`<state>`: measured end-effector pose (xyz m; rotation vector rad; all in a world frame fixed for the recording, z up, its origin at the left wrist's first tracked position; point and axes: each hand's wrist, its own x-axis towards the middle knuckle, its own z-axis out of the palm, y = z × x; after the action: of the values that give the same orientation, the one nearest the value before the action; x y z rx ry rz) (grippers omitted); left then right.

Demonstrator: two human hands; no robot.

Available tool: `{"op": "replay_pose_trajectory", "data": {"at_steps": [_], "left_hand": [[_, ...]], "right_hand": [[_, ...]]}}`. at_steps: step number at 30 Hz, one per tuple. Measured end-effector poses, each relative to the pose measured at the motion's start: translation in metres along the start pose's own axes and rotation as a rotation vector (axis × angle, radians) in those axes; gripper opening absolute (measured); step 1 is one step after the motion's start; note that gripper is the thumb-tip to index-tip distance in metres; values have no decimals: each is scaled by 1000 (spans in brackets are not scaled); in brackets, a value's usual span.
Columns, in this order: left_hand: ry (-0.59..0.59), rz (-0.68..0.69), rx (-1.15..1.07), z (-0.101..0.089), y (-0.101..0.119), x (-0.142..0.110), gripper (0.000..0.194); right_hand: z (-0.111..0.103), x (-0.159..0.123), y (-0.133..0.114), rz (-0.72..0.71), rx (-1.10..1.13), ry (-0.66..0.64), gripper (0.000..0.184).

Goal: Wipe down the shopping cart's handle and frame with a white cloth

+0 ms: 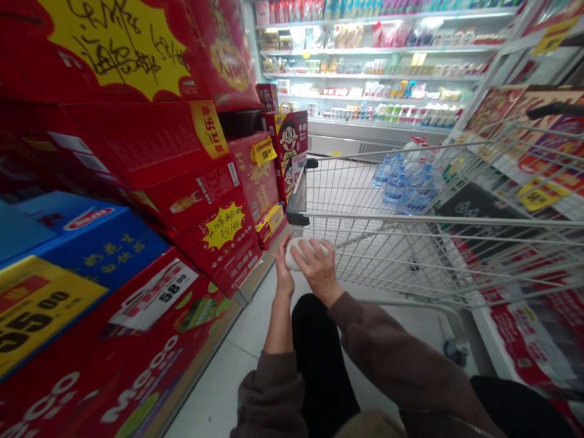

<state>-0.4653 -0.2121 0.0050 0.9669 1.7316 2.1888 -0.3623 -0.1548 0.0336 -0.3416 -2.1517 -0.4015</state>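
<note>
Your left hand (285, 277) cups the white cloth (292, 260) from the left; your right hand (319, 267) curls its fingers over it from the right. Gripped between both, it lies just beside the cart's near corner (298, 218); you cannot tell if they touch.

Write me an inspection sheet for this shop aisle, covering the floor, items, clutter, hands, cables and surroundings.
Surface: pale tiled floor, joint lines visible.
Job's things: whitish item, largely covered by the fingers, identity unclear; wire shopping cart beside it.
Clutter: packs of bottled water, seen through the cart's mesh.
Grippers: left hand and right hand, both around the whitish item.
Cables: nothing seen.
Surroundings: stacked red cartons at left; lit display shelves ahead.
</note>
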Motion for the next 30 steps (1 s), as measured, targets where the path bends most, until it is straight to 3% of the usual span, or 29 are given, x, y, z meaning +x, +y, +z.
{"op": "replay_pose_trajectory", "data": {"at_steps": [3,7,15,18,25,27,30], "left_hand": [[-17,-31,-60,-2,4,0,93],[-74,-20,37,-5,7,-3,90],[-108,10,57,1,4,-15,80],[-102,34,69,9,1,-17,79],[-73,58,186,11,0,-17,75],[-103,68,227,8,2,-16,75],[-132,70,268,5,2,-18,75]], "right_hand": [[10,3,-12,12,-24,-82,27],[8,-6,-15,107,-71,-105,26],[-31,-61,47,319,-202,85,32],[-36,-68,53,393,-184,112,33],[-6,-30,10,298,-89,56,25],[-4,-27,11,271,-78,38,25],[-13,-43,32,258,-117,55,26]]}}
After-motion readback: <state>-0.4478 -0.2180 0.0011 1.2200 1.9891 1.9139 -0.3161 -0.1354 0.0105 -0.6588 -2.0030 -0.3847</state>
